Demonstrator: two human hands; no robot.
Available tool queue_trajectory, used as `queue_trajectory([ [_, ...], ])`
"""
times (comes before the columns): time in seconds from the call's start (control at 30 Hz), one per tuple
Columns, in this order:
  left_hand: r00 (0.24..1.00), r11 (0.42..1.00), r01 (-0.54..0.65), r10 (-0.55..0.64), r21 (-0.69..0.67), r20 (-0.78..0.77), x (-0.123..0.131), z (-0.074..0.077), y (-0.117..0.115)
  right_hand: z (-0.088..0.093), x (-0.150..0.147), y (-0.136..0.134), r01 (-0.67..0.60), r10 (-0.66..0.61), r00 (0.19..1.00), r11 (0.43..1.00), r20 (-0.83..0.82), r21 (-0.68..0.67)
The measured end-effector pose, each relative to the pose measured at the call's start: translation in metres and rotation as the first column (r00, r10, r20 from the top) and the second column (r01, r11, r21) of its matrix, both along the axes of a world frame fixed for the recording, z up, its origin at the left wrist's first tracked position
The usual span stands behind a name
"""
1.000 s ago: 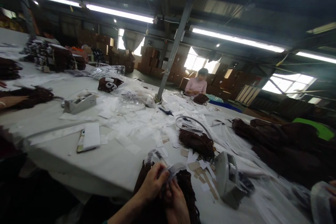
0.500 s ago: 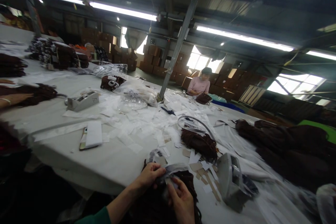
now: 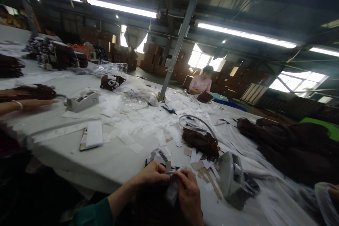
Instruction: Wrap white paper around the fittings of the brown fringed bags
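Observation:
At the table's front edge my left hand (image 3: 153, 173) pinches a pale strip of wrapping (image 3: 171, 172) from the left side. My right hand (image 3: 188, 187) has thumb and fingers closed on the same strip, close to the left fingertips. Whitish translucent material (image 3: 172, 193) hangs below the fingers. Under both hands lies a dark brown item (image 3: 156, 201), mostly in shadow. A looped band (image 3: 158, 154) shows just beyond my left hand. Further off sits a brown fringed bundle (image 3: 200, 142) with a grey curved handle.
A tape dispenser (image 3: 231, 180) stands right of my hands, another (image 3: 83, 101) further left. Paper scraps (image 3: 203, 169) and a phone under white paper (image 3: 91, 136) lie on the table (image 3: 113, 169). Another person's hands (image 3: 29, 104) are at far left; a person in pink (image 3: 200, 84) sits across.
My hands have drawn together, and my right hand has risen to the strip. At far left, another person's hand has stretched out flat. Something held at the far right edge has moved inward.

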State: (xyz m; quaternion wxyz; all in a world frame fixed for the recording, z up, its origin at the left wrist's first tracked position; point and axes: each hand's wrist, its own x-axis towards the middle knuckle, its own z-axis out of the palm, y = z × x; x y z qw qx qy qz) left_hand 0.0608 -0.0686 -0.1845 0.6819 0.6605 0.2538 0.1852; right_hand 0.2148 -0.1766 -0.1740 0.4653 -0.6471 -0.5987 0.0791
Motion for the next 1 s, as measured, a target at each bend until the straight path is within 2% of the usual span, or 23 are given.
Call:
queue_trajectory([
  [0.1,0.997,0.991,0.072,-0.073,0.116,0.010,-0.003,0.012,0.000,0.005,-0.003,0.009,-0.077,0.077,0.992,0.997,0.100,-0.008],
  [0.17,0.993,0.979,0.113,-0.117,0.168,0.018,-0.006,0.018,-0.002,0.005,-0.005,0.013,-0.088,0.089,0.995,0.995,0.037,-0.037],
  [0.23,0.990,0.977,0.128,-0.138,0.172,0.042,-0.007,0.020,-0.005,0.003,-0.006,0.016,-0.048,0.045,0.997,0.998,-0.060,-0.048],
  [0.33,0.995,0.996,0.028,-0.036,0.086,0.092,-0.002,0.011,-0.007,-0.003,-0.006,0.019,0.099,-0.109,0.984,0.992,-0.142,-0.077],
  [0.4,0.994,0.999,-0.051,0.050,0.005,0.096,0.003,0.001,-0.006,-0.010,-0.004,0.019,0.145,-0.149,0.985,0.988,-0.089,-0.049],
  [0.43,0.993,0.997,-0.068,0.070,-0.023,0.092,0.005,-0.005,-0.004,-0.014,-0.002,0.018,0.113,-0.113,0.994,0.994,-0.015,-0.010],
  [0.5,0.994,0.996,-0.070,0.074,-0.052,0.084,0.007,-0.014,0.000,-0.020,0.001,0.016,-0.032,0.015,0.979,0.996,0.205,0.081],
  [0.57,0.993,0.993,-0.081,0.087,-0.084,0.080,0.007,-0.020,0.003,-0.024,0.006,0.013,-0.146,0.087,0.905,0.983,0.417,0.111],
  [0.63,0.992,0.989,-0.089,0.098,-0.115,0.077,0.006,-0.022,0.003,-0.026,0.010,0.012,-0.177,0.100,0.840,0.979,0.533,0.096],
  [0.8,0.991,0.979,-0.111,0.123,-0.174,0.060,0.003,-0.018,-0.003,-0.023,0.015,0.013,-0.252,0.195,0.790,0.967,0.581,0.018],
  [1.0,0.970,0.957,-0.243,0.244,-0.156,-0.019,0.011,-0.024,-0.003,-0.021,0.011,0.016,-0.281,0.223,0.809,0.960,0.544,0.023],
])
